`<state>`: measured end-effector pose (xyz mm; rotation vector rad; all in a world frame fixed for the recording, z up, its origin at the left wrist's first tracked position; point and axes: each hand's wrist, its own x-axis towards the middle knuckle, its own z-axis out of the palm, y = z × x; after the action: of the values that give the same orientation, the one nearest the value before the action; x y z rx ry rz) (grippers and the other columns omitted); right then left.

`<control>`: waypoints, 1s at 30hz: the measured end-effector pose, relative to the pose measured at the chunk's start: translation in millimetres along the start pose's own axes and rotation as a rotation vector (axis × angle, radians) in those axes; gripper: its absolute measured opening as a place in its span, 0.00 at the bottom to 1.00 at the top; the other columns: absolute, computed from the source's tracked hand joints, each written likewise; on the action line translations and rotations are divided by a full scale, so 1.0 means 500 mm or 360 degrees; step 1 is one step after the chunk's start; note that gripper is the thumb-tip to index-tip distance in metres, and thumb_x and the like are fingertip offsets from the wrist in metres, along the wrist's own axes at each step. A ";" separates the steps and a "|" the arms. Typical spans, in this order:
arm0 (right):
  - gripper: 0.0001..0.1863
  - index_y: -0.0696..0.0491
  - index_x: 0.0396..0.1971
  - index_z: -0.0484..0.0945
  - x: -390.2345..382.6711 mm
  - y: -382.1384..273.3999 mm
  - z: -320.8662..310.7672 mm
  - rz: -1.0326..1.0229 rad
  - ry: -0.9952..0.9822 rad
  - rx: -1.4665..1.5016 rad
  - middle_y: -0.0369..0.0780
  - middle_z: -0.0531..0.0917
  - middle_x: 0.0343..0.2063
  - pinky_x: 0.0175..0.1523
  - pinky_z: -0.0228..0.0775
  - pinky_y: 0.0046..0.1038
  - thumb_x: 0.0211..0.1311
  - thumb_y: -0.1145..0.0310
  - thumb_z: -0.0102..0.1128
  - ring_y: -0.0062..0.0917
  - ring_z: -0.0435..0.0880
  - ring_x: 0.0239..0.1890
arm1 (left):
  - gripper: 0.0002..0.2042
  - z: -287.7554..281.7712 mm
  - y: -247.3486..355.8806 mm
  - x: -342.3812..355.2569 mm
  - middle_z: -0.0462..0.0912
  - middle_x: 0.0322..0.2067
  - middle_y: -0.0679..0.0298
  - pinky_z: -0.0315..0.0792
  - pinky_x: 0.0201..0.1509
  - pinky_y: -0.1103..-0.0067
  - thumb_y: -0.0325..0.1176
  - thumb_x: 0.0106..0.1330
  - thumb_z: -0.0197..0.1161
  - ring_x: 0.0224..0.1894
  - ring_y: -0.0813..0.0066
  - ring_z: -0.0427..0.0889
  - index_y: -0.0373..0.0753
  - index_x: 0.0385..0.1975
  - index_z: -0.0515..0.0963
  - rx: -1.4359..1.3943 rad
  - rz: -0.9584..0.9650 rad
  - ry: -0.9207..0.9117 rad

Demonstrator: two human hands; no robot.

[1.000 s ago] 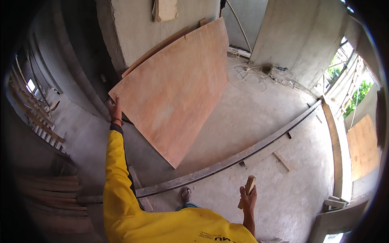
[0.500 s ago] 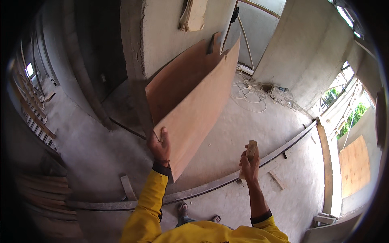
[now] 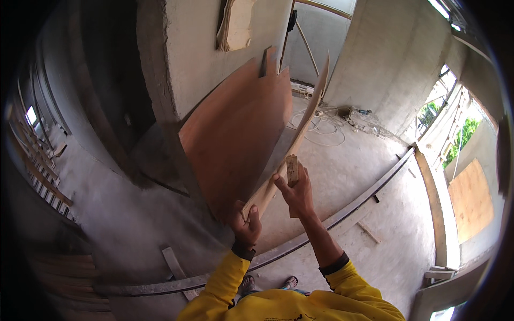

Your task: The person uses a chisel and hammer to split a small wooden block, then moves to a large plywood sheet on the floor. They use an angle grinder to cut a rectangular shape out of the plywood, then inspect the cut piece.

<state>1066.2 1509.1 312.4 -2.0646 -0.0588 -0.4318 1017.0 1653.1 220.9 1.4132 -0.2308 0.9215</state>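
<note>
My left hand [image 3: 247, 224] is closed around the near corner of a thin plywood sheet [image 3: 314, 107], which stands on edge and is seen almost edge-on. In my right hand [image 3: 300, 195] is a short wooden block [image 3: 292, 170], gripped upright. The right fingers are close beside the held sheet; whether they touch it I cannot tell. To the left, a second reddish-brown plywood sheet [image 3: 235, 128] leans against the wall, with a gap between the two sheets.
A long straight beam [image 3: 342, 214] crosses the floor in front of my feet. Loose wood strips [image 3: 369, 232] lie near it. A coiled pale cable [image 3: 326, 134] rests by the far wall. More plywood [image 3: 471, 200] leans at the right, and stacked boards [image 3: 64, 278] lie at the lower left.
The held sheet has swung to the right, away from the leaning one, uncovering its face. My left hand moved right with it; my right hand brought the block left, close to the sheet.
</note>
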 end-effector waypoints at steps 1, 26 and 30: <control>0.41 0.60 0.64 0.66 -0.004 0.001 0.007 -0.0047 0.0037 -0.0005 0.55 0.76 0.50 0.60 0.69 0.39 0.55 0.55 0.73 0.45 0.78 0.54 | 0.09 0.003 -0.003 -0.006 0.71 0.23 0.61 0.65 0.26 0.76 0.30 0.68 0.61 0.23 0.72 0.71 0.34 0.27 0.71 0.0000 0.0021 0.0003; 0.25 0.60 0.47 0.73 -0.156 0.100 -0.218 0.0475 0.0642 0.0604 0.42 0.82 0.35 0.41 0.76 0.30 0.50 0.67 0.68 0.27 0.83 0.34 | 0.09 0.151 0.061 -0.203 0.83 0.37 0.53 0.78 0.40 0.72 0.29 0.61 0.70 0.36 0.60 0.85 0.38 0.34 0.75 -0.0312 0.0107 -0.0738; 0.21 0.61 0.46 0.74 -0.225 0.172 -0.296 0.0683 0.0781 0.0605 0.39 0.82 0.30 0.33 0.75 0.26 0.49 0.71 0.61 0.21 0.81 0.28 | 0.13 0.200 0.086 -0.277 0.81 0.34 0.55 0.79 0.44 0.68 0.28 0.54 0.75 0.35 0.56 0.83 0.37 0.33 0.75 -0.0437 0.0094 -0.0958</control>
<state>938.4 1354.8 270.8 -1.4986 0.5452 -0.5920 936.2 1501.4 183.7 1.3969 -0.8217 0.4646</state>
